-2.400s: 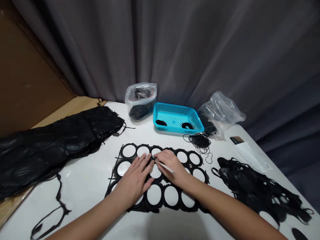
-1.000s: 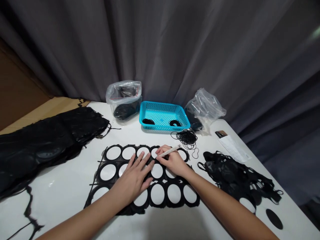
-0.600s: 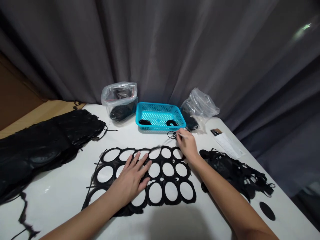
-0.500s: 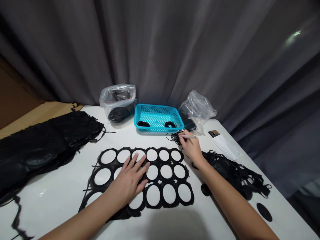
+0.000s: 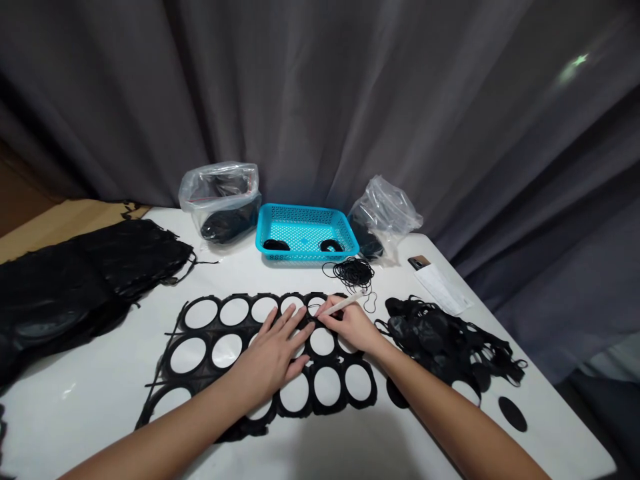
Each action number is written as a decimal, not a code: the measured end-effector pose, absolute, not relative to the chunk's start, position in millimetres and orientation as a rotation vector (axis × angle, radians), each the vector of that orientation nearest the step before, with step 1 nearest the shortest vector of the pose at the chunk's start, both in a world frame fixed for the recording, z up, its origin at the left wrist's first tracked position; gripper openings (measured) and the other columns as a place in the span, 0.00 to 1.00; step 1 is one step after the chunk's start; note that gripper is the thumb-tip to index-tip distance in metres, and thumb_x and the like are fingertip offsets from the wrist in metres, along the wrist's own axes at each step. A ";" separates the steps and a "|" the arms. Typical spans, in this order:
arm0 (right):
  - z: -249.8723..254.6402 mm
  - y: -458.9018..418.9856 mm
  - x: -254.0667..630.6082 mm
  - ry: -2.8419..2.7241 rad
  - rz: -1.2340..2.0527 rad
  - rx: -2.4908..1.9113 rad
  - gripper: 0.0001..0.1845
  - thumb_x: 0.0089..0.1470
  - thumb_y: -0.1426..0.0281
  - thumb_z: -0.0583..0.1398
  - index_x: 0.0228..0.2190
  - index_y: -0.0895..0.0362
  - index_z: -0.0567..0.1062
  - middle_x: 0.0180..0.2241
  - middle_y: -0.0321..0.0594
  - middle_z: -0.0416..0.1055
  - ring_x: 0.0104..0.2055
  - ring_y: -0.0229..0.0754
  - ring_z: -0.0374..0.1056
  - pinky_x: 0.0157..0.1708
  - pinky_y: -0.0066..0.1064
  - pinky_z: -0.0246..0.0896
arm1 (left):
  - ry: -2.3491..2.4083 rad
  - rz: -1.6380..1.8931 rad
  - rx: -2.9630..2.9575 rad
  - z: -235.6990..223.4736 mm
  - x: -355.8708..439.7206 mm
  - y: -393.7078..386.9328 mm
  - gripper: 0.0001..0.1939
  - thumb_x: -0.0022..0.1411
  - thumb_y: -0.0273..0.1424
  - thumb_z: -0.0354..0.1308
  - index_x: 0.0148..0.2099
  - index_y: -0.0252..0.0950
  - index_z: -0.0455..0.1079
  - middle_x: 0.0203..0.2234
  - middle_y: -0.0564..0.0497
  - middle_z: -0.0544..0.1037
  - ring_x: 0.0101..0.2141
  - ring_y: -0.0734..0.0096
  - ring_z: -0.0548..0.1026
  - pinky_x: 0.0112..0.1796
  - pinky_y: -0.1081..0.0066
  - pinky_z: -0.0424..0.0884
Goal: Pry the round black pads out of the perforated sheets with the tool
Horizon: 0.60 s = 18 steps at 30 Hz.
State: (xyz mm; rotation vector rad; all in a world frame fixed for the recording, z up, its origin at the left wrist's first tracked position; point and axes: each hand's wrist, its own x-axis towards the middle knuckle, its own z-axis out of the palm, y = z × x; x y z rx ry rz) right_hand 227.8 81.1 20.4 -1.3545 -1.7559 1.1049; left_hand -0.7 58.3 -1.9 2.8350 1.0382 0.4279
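Note:
A black rubber-like sheet (image 5: 170,367) with rows of round holes lies flat on the white table. My left hand (image 5: 267,353) rests on its middle, palm down with fingers spread. Beside its fingertips, my right hand (image 5: 350,327) is closed around a slim white pen-like tool (image 5: 345,301), its lower end down at the upper row of holes. A thin black loop seems to be at the tool's end, but the fingers partly hide it. Just beyond lies a pile of thin black rings (image 5: 354,272).
Behind stands a blue basket (image 5: 307,256) holding black rings, between two clear plastic bags (image 5: 220,193) (image 5: 387,207). Black sheets (image 5: 90,280) are stacked at left. Black scraps (image 5: 435,333), a black disc (image 5: 513,413) and a paper slip (image 5: 440,287) lie at right.
My right hand has come from the ring pile down and left onto the sheet, near my left fingers, still holding the white tool. The camera view has shifted slightly.

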 end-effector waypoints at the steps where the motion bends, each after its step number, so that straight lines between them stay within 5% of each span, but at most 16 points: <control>1: 20.4 81.1 228.1 -1.758 1.103 -1.350 0.04 0.56 0.69 0.61 0.29 0.55 0.74 0.35 0.39 0.78 0.39 0.44 0.72 0.43 0.36 0.66 | 1.036 0.436 2.831 -1.5 -0.9 58.2 0.26 0.71 0.39 0.54 0.68 0.42 0.60 0.68 0.43 0.58 0.67 0.50 0.56 0.63 0.47 0.53; 18: 19.7 82.8 228.9 -1.800 1.062 -1.367 0.04 0.56 0.70 0.61 0.29 0.55 0.73 0.34 0.37 0.77 0.39 0.44 0.72 0.43 0.35 0.64 | 1.042 0.402 2.832 2.3 0.1 57.7 0.27 0.70 0.35 0.55 0.68 0.42 0.59 0.69 0.44 0.57 0.67 0.50 0.56 0.62 0.46 0.55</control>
